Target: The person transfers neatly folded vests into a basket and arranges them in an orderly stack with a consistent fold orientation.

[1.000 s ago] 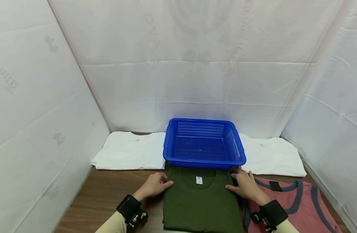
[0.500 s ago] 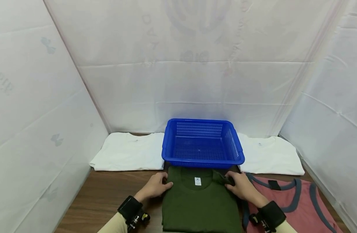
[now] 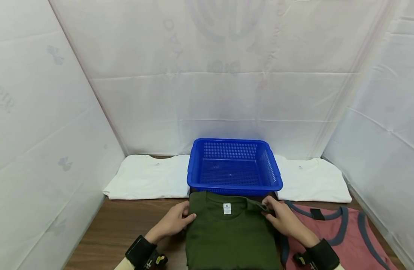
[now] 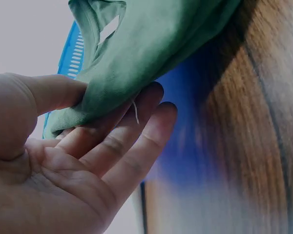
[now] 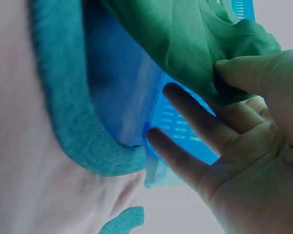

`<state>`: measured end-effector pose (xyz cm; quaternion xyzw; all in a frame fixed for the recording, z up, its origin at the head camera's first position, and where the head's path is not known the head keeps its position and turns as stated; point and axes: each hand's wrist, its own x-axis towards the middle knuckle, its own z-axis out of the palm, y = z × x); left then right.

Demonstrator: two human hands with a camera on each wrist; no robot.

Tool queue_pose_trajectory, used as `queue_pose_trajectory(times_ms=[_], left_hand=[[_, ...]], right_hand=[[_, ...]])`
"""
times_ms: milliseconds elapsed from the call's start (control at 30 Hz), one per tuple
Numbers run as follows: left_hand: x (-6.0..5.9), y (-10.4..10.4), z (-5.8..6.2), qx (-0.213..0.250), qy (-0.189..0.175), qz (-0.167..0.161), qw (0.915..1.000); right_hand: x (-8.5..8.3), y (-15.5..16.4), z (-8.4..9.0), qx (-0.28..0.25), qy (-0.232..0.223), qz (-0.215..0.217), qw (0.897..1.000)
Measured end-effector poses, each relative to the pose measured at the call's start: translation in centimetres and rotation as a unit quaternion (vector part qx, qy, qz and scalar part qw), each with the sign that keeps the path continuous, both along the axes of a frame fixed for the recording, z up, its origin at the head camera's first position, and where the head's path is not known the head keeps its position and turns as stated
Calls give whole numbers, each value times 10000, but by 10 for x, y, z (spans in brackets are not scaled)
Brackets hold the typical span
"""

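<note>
A folded dark green T-shirt (image 3: 228,240) with a white neck label lies in front of the blue basket (image 3: 232,187). My left hand (image 3: 173,221) pinches its upper left corner between thumb and fingers; in the left wrist view that edge of the T-shirt (image 4: 132,53) hangs above the wooden table. On the other side my right hand (image 3: 282,217) pinches the upper right corner. The right wrist view has the cloth of the T-shirt (image 5: 185,48) gathered under the thumb, with two fingers spread below it.
A white folded shirt (image 3: 149,176) lies left of the basket, and another white shirt (image 3: 311,180) right of it. A pink top with grey trim (image 3: 357,240) lies right of the green T-shirt. White sheet walls (image 3: 227,97) enclose the table (image 3: 122,225).
My right hand has taken hold of the T-shirt's upper right corner. The T-shirt's collar edge has risen, and its left corner has shifted slightly left with my left hand.
</note>
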<state>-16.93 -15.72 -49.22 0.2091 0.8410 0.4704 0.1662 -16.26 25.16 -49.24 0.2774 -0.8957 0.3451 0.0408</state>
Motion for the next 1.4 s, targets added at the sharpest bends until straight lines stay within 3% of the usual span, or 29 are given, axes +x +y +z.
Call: queue_pose_trajectory(times_ms=[267,533,733,1000,1133,1233,1333,1400], left_hand=[[11,-10,13,138,455,-93,9988],[14,-11,39,409,1007,324,9936],[11,-6,60,423,1416,908,9848],[4,1,82,776,1889,1360,9694],[-1,7,88,1169,2267,1551,9544],[-5,12,92,1431,2909,1460,9347],[-12,15,96,1610,3485,1235,9151],[-17,17,100,1626,3704,1209,9065]], right_hand=[[9,0,9,-392,518,-49,9979],[14,-4,29,-962,977,-365,9899],[9,-10,41,-1468,1799,-650,9705],[23,-40,92,-2293,2386,-1128,9369],[14,-37,90,-2305,3064,-1050,9176],[1,-31,84,-2230,3632,-871,9004],[-11,-25,82,-2071,3884,-757,8947],[-17,-23,84,-1928,3926,-750,8961]])
